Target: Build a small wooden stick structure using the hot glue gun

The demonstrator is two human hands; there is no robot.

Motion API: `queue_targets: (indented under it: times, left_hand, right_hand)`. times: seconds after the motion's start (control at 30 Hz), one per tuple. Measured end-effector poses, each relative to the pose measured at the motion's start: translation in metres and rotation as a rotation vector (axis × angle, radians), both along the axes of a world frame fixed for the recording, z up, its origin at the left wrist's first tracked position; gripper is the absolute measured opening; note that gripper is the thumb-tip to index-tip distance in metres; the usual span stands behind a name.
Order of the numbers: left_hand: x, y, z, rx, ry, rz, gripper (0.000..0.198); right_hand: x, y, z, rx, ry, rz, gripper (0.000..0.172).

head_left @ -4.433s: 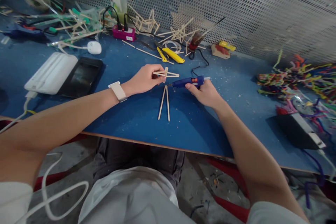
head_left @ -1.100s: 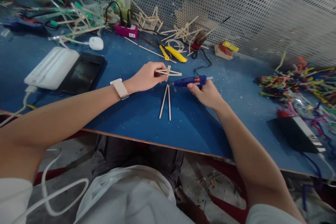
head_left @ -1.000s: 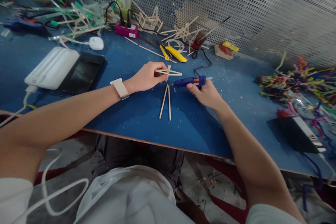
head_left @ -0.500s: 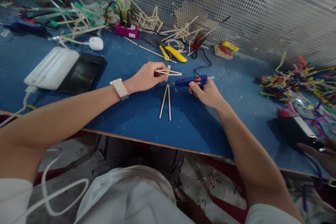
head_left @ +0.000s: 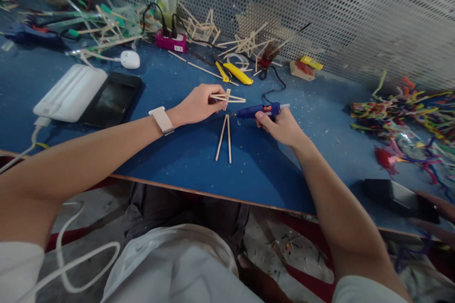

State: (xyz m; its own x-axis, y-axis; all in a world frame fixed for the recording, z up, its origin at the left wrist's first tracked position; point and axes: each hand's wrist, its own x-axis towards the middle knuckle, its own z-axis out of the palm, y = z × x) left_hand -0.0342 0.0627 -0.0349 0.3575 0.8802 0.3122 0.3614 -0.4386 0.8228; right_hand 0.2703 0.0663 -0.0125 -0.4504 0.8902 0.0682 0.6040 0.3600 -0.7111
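Note:
My left hand (head_left: 203, 102) pinches a small frame of joined wooden sticks (head_left: 235, 99) above the blue table. In my right hand (head_left: 279, 125) is a blue hot glue gun (head_left: 250, 111), its nozzle pointing left, close to the top of two wooden sticks (head_left: 229, 139). Those two sticks form a narrow upside-down V, their upper ends together just below the frame. Whether the nozzle touches them I cannot tell. A clear glue stick (head_left: 285, 105) pokes out of the gun's back end.
Behind my hands lie a yellow utility knife (head_left: 238, 73), a pink power strip (head_left: 171, 40) and stick structures (head_left: 202, 26). A white power bank (head_left: 70, 92) and a phone (head_left: 113, 99) lie left. Colourful pipe cleaners (head_left: 405, 109) are piled right, near another person's hand (head_left: 439, 210) at a black box (head_left: 400, 196).
The glue gun's nozzle has dipped very slightly. At the right, the other person's hand and the black box have shifted toward the table's front edge. My left hand stays put.

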Motion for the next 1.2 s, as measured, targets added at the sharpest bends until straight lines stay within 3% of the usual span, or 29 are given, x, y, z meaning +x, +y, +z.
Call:
queue_targets:
  times: [0.53,0.83,1.2]
  left_hand:
    - [0.0012,-0.0012,0.0005,-0.013,-0.012,0.001,0.012]
    - [0.0017,-0.0020,0.0022,-0.023,0.001,0.001,0.011]
    - [0.0012,-0.0006,0.0002,-0.002,0.002,0.006,0.011]
  right_hand:
    - [-0.0002,0.0000,0.0005,0.015,-0.048,-0.001,0.086]
    - [0.0007,-0.0006,0.0015,0.019,-0.061,0.007,0.081]
    - [0.0037,0.0023,-0.0072,0.140,-0.069,0.053,0.079]
